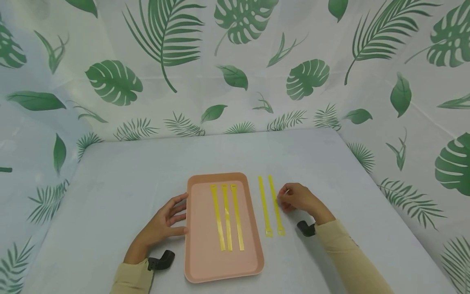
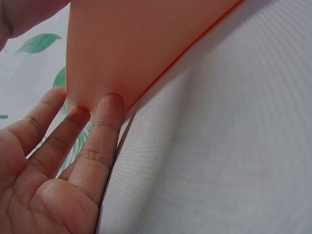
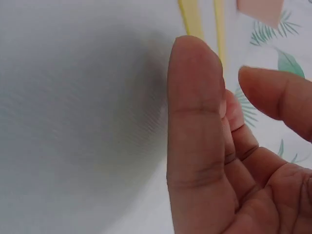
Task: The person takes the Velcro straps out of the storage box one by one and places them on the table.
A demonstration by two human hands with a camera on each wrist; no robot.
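A pink rectangular tray (image 1: 203, 261) lies on the white cloth. Three flat yellow straps (image 1: 227, 216), each with a square slotted head at the far end, lie side by side in it. My left hand (image 1: 163, 222) touches the tray's left edge with extended fingers; in the left wrist view its fingertips rest against the tray's side wall (image 2: 141, 44). To the right of the tray lie two more yellow straps (image 1: 263, 204), heads toward me. Beside the right-hand one is my right hand (image 1: 299, 199), fingers loosely bent. In the right wrist view thumb and fingers stand apart, holding nothing visible.
White cloth (image 1: 139, 171) covers the table around the tray. A leaf-patterned curtain (image 1: 257, 81) rises at the back and both sides. Each wrist carries a black camera mount (image 1: 161, 260).
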